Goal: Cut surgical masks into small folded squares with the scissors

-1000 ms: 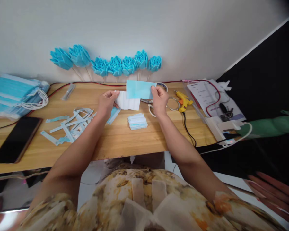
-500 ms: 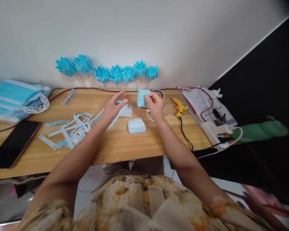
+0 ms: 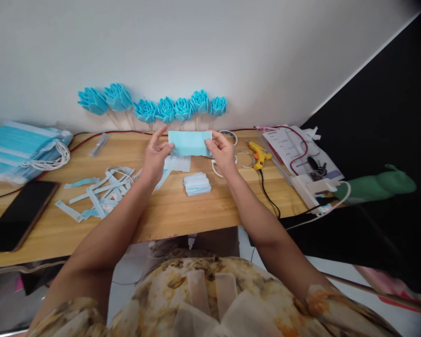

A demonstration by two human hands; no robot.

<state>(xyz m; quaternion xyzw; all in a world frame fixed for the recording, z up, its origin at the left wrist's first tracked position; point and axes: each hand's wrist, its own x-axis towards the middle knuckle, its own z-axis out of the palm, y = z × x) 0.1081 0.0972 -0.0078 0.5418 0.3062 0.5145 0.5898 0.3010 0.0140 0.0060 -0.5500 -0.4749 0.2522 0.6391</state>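
Both hands hold one light blue rectangular sheet (image 3: pixel 189 142) stretched flat above the wooden table (image 3: pixel 175 210). My left hand (image 3: pixel 156 152) pinches its left edge and my right hand (image 3: pixel 221 150) pinches its right edge. Just under the sheet a white sheet (image 3: pixel 178 164) lies on the table. A small stack of folded blue pieces (image 3: pixel 197 183) sits in front of my right hand.
Blue paper roses (image 3: pixel 150 105) lean on the wall. Cut blue strips (image 3: pixel 98 189) lie left, beyond them a stack of face masks (image 3: pixel 21 147) and a black phone (image 3: pixel 19 215). A yellow glue gun (image 3: pixel 257 152), wire rings, papers and a power strip (image 3: pixel 310 189) lie right.
My left hand let go of the white sheet, which now lies on the table, and took the left edge of the blue sheet. The blue sheet, briefly bunched in my right hand, is spread flat.
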